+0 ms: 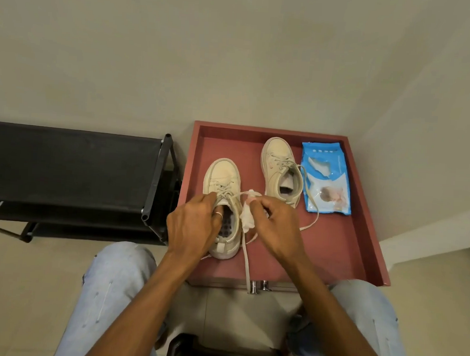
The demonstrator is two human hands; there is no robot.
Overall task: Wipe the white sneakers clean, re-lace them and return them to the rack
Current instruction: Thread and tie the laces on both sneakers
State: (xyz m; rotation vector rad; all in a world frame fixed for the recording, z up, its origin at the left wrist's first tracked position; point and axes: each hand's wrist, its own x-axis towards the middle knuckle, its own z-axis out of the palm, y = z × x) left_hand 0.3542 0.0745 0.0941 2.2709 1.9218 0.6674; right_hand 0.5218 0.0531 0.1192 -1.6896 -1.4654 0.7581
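1. The nearer sneaker point(224, 177) stands at the centre of the frame on the red tray point(334, 244), toe toward the top of the frame. The left hand point(193, 226) hides the rear part of its left side.
2. The left hand's fingers curl over the sneaker's collar beside the tongue and grip it. A ring shows on one finger, and the fingertips are lost inside the opening.
3. The right hand point(276, 225), just right of that sneaker, has its fingers bunched together. They pinch a crumpled white wipe point(246, 219) and the lace point(246, 264). The knuckles hide the thumb, so I cannot tell how it sits.
4. The lace runs from the top eyelets to the right hand's fingertips. It then drops past the tray's near rim and ends by two metal knobs point(260, 285).
5. The farther sneaker point(277, 164) sits up and to the right on the same tray, apart from the first. Its own loose lace trails rightward across the tray floor.
6. A blue wipes pack point(326, 180) lies flat in the tray's upper right, just beside the farther sneaker. That trailing lace crosses its left edge. The print is too small to read.
7. A black rack point(69, 162) fills the left of the frame and is cut off at the edge. Its lower shelves sit in shadow.
8. Knees in pale jeans point(111, 294) flank the bottom of the frame. Between them a dark object point(217, 353) is cropped by the lower edge and hard to make out.
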